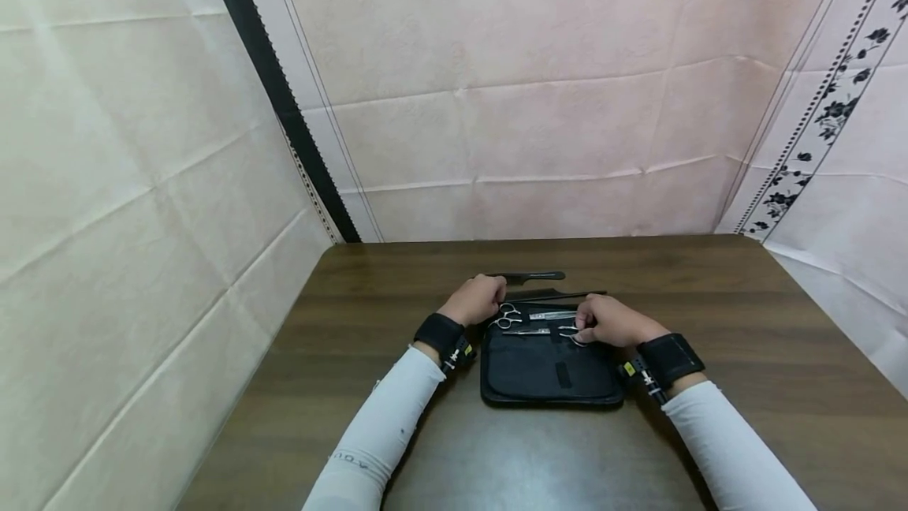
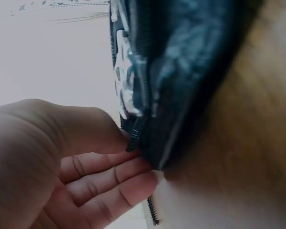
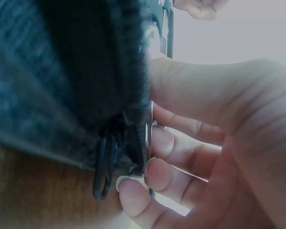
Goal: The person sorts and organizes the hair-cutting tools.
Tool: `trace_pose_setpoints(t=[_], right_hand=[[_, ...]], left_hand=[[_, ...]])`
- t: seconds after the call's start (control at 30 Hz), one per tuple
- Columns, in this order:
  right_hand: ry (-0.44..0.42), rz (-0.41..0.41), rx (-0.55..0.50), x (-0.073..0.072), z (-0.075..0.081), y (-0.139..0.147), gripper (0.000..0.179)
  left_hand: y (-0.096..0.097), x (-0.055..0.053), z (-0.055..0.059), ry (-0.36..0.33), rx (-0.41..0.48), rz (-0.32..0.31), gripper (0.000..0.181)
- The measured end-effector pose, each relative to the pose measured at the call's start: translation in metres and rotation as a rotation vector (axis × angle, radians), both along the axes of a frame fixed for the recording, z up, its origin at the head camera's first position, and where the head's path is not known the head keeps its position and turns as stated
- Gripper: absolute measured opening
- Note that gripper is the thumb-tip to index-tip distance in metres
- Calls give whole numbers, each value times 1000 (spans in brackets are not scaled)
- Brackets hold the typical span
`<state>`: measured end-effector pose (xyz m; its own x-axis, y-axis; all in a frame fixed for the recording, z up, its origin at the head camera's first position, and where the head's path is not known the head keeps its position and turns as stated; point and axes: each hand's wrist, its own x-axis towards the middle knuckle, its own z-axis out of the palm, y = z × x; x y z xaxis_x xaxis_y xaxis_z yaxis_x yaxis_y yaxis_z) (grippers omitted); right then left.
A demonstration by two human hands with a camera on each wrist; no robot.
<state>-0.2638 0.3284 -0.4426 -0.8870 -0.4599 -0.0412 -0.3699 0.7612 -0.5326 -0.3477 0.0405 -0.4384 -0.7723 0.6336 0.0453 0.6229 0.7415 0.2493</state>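
Observation:
A black zip case (image 1: pixel 553 373) lies unfolded on the table. Two silver pairs of scissors lie across it: the upper scissors (image 1: pixel 553 315) have rings at the left, the lower scissors (image 1: pixel 530 332) have rings at the right. My left hand (image 1: pixel 477 300) pinches the case's left edge, thumb on top in the left wrist view, near a zip end (image 2: pixel 136 136). My right hand (image 1: pixel 608 320) bends its fingers over the lower scissors' rings, at the case's right side. In the right wrist view the case edge and a zip pull (image 3: pixel 103 174) partly hide what those fingertips hold.
Behind the case lie a black comb (image 1: pixel 542 276) and a black tail comb (image 1: pixel 553 295). The brown wooden table (image 1: pixel 397 290) ends at a back edge against pale hanging cloth (image 1: pixel 553 140), with more cloth (image 1: pixel 142 203) at the left.

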Motion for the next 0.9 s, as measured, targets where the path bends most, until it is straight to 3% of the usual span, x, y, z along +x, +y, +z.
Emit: trace_pose_setpoints(t=[0.2,0.57,0.73,0.9], right_hand=[[-10,-7,4,-1,0,-1,19],[-19,-20,1,-1,3,-3,18],[-30,-20,-3,-1,2,-3,18],[-27,-24,0,0,2,-2,18]], left_hand=[[-2,3,0,16,-13,-28,24],[-1,17,8,-1,-97,45,29],[0,23,14,-72,-140,100,27],[1,22,15,-148,-145,138,30]])
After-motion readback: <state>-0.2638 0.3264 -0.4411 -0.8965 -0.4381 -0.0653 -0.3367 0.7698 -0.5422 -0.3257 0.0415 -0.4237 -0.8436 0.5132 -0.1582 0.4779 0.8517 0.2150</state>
